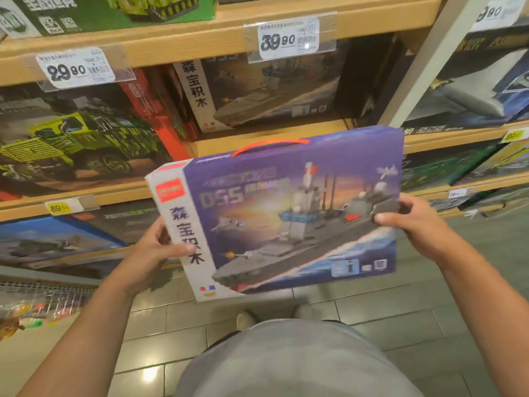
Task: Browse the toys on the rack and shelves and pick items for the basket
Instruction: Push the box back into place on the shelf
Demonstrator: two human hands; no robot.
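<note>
A purple building-block box (286, 207) showing a grey warship, with a white side strip and an orange carry handle, is held in front of the shelves, its front facing me. My left hand (154, 250) grips its left white edge, thumb on the front. On the box's right edge my right hand (415, 222) holds it, thumb pressed on the front face. No basket is in view.
Wooden shelves (200, 38) carry more boxed block sets: a green truck box (71, 138) at left, another warship box (266, 90) behind. Price tags (289, 38) hang from shelf edges. A wire rack (43, 296) with small toys sits lower left. Tiled floor lies below.
</note>
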